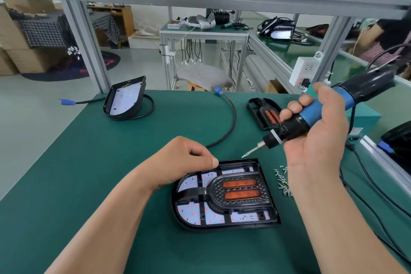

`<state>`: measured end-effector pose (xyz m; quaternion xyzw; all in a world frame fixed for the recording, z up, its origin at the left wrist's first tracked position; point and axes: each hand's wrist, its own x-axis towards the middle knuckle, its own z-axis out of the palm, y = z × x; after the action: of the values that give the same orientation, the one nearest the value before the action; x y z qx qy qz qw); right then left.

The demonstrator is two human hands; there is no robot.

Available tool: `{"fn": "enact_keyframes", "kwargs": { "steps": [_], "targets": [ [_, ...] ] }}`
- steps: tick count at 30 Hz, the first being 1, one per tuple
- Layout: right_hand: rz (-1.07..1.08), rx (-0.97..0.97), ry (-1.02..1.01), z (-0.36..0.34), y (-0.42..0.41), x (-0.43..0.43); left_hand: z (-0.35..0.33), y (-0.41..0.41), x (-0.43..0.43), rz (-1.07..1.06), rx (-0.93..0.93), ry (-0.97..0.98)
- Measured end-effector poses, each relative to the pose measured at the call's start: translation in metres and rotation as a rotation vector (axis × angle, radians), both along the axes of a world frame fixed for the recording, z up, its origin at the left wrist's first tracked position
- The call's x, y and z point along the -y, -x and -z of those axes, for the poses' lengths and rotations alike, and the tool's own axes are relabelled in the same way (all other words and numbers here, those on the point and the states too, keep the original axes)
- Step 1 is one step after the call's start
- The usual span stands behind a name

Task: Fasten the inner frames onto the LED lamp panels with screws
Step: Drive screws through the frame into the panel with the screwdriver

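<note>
A black LED lamp panel [178, 213] lies flat on the green mat, with a black inner frame [213, 196] carrying two orange reflectors seated in it. My left hand [184, 160] rests on the panel's far left corner with its fingers curled shut. My right hand [318, 131] grips a blue and black electric screwdriver [295, 124], held tilted above the panel's far edge. A screw sits on its bit tip [244, 155]. Several loose screws [283, 181] lie on the mat to the right of the panel.
A second lamp panel [124, 100] with a cable stands at the far left of the mat. Another inner frame [263, 113] lies at the far right. A black cable [231, 118] curves across the middle. The screwdriver's cord [378, 198] trails at the right, beside a teal box [364, 118].
</note>
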<state>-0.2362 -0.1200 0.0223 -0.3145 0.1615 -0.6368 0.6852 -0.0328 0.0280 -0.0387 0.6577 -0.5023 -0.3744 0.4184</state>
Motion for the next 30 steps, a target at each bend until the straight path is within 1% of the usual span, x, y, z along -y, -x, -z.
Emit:
{"fn": "enact_keyframes", "kwargs": {
  "steps": [3, 9, 17, 30],
  "targets": [
    [0.008, -0.049, 0.082, -0.0007, 0.0023, -0.0023, 0.0021, 0.0020, 0.0023, -0.012, 0.069, -0.006],
    [-0.018, -0.116, 0.211, -0.0005, 0.0046, -0.0028, 0.0080, 0.0004, 0.0059, -0.030, 0.113, -0.021],
    [-0.063, -0.197, 0.248, 0.0023, 0.0014, -0.0041, 0.0080, 0.0020, 0.0050, -0.041, 0.114, -0.009],
    [-0.102, -0.203, 0.267, 0.0039, -0.0037, -0.0074, 0.0073, 0.0022, 0.0051, -0.029, 0.136, -0.005]
  ]
}}
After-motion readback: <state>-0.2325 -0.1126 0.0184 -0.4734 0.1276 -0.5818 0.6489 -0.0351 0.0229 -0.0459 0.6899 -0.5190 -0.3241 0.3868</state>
